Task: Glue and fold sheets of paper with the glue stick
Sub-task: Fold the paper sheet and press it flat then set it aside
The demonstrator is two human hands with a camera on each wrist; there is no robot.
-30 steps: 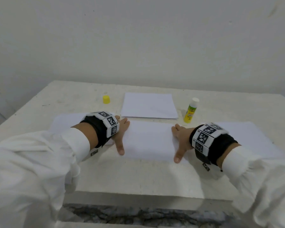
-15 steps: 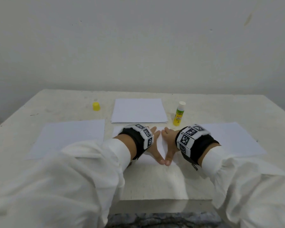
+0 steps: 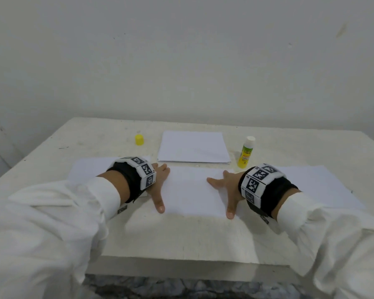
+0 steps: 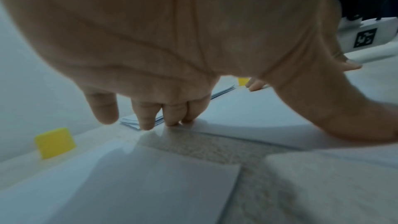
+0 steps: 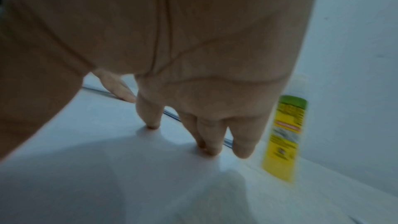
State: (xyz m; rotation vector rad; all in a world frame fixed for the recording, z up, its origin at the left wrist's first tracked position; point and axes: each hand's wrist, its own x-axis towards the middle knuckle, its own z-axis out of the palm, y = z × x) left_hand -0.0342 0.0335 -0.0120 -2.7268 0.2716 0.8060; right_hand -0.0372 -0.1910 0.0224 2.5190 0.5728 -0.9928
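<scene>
Both hands flat on the folded sheet, grip released.
Left hand (image 3: 159, 180) and right hand (image 3: 226, 186) pressed straight fingers on opposite ends of the folded sheet (image 3: 192, 188) at the table (image 3: 181, 238) front. Glue stick (image 3: 245, 152) stood upright, uncapped, beside the paper stack (image 3: 192, 147); yellow cap (image 3: 139, 139) left of stack.

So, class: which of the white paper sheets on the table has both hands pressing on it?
The folded middle sheet, between the left hand and right hand.
</scene>
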